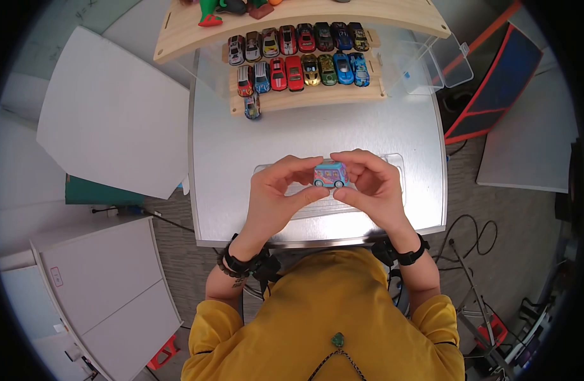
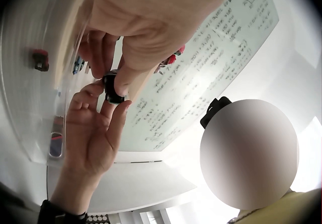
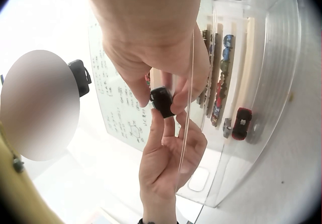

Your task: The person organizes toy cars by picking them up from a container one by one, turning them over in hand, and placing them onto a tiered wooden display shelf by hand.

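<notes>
A small light-blue toy bus (image 1: 330, 174) with pink and purple decoration is held up between both hands above the metal table. The left hand (image 1: 283, 190) pinches its left end between thumb and fingers, and the right hand (image 1: 375, 189) holds its right end the same way. In the left wrist view the dark underside of the toy bus (image 2: 114, 87) shows between the fingertips; the right wrist view shows that dark underside (image 3: 162, 102) too. Beneath the hands lies a clear plastic tray (image 1: 396, 166), partly covered by them.
Toy cars (image 1: 295, 73) stand in two rows on a wooden rack (image 1: 282, 100), with a single car (image 1: 252, 106) in front at the left. Above is a wooden shelf (image 1: 368, 13) holding figures. A clear box (image 1: 424, 82) stands at the right. The table's front edge (image 1: 323, 242) is near the body.
</notes>
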Motion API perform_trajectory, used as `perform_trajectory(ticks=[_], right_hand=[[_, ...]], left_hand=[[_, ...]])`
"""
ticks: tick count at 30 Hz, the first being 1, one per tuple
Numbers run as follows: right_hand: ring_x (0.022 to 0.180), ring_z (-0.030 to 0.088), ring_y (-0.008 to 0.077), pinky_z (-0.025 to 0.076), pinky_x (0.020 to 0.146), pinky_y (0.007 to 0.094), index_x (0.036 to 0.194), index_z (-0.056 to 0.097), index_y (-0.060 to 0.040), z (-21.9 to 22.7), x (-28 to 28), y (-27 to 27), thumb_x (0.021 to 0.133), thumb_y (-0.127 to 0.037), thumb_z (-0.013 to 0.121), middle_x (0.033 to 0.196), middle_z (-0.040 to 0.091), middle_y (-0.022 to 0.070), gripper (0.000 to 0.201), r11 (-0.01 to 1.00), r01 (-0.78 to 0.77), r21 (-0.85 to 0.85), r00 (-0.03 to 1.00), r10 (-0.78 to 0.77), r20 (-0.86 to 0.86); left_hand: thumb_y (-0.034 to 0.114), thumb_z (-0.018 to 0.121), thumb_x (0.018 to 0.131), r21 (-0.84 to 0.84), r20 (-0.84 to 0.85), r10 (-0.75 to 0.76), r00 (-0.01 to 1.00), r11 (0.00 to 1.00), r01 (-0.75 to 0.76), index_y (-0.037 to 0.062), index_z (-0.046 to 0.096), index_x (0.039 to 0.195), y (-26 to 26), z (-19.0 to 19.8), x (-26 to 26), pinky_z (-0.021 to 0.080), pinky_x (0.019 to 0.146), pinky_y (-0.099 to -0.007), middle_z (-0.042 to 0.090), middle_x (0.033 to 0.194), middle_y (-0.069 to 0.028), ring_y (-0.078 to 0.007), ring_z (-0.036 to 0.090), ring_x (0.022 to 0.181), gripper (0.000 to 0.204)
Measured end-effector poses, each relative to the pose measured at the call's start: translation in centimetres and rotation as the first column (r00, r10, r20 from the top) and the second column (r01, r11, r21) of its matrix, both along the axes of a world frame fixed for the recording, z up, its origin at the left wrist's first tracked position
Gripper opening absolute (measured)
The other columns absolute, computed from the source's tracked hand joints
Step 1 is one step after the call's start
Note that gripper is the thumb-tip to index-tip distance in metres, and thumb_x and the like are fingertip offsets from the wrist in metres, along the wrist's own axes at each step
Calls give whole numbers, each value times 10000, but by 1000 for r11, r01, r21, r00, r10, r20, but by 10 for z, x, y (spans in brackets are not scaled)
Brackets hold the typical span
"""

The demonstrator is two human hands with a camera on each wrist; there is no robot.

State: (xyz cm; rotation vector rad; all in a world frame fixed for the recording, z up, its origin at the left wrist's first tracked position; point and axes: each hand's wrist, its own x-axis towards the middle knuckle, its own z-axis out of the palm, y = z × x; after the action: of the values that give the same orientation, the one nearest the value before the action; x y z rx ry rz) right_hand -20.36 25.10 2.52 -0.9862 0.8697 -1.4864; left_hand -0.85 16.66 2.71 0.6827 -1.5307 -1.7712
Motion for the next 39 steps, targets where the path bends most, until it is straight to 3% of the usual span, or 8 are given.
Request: perform_trajectory(ticks=[7,23,39], right_hand=[[1163,668,182,546,1031,338,1391,605,45,2,-1,1,928,62,735,1251,672,116,481,999,0,44,999,-2,46],[1172,658,191,561,1000,326,1439,576,39,2,-1,0,972,51,683,1203,633,100,479,999,-2,49,998,-1,56],[1134,678,155,558,952,307,1385,607,24,2,1,-1,899,75,760,1237,695,108,511,999,32,44,998,-29,-52]], left_hand=[[-28,849,823,-26,1,-4,1000,1000,4,55,723,1308,-1,-4,2,547,886,-295,738,1047,-68,-142,693,953,508],[-40,802,873,17,-26,-21,999,1000,21,53,685,1363,-1,-2,1,538,893,-288,702,1107,-70,-139,667,986,512],[-34,807,871,8,-1,-47,999,999,47,42,689,1323,0,-4,2,548,900,-304,708,1130,-61,-144,690,1003,473]])
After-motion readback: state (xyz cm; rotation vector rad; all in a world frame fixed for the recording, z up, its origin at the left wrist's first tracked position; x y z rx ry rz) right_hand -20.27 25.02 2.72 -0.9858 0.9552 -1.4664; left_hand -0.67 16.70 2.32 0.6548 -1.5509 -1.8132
